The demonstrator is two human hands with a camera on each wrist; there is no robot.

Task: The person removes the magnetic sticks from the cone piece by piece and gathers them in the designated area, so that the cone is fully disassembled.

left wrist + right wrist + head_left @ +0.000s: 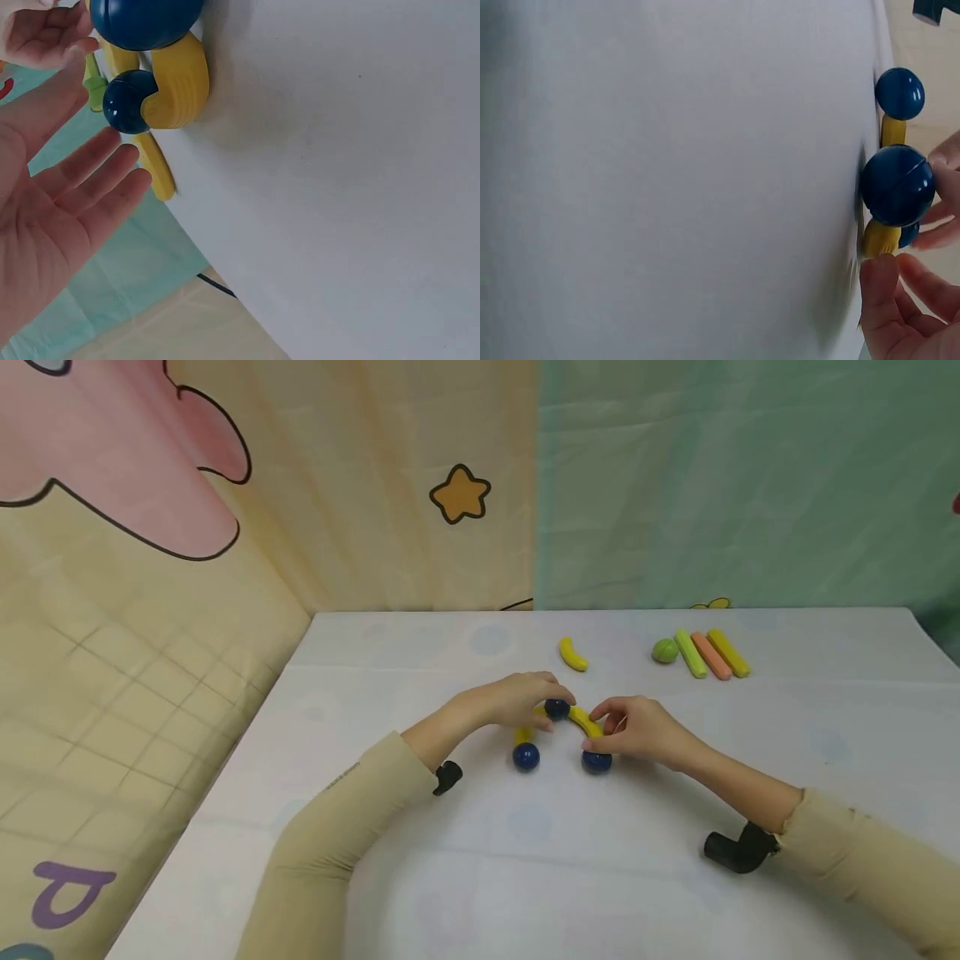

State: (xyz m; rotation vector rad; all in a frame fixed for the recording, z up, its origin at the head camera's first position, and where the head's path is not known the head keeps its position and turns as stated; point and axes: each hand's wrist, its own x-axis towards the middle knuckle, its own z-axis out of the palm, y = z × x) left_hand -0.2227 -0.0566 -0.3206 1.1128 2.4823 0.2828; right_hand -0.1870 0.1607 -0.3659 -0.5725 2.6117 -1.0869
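Note:
Three dark blue balls and two yellow curved rods form a bent chain on the table. The middle ball [557, 710] lies between the fingers and thumb of my left hand [513, 700]. In the left wrist view those fingers are extended, a fingertip at the ball's edge and the thumb apart from it. My right hand [643, 731] pinches the right curved rod [582, 720], beside the right ball [597, 762]. At the chain's other end, the left ball [526, 757] meets the left curved rod [184, 82], partly hidden by my left hand in the head view.
A loose yellow curved rod [573, 654] lies behind the chain. Farther right are a green ball [664, 651] and straight rods: light green [690, 653], orange [711, 656] and yellow [728, 652]. Printed curtains [360, 510] hang past the table's back edge.

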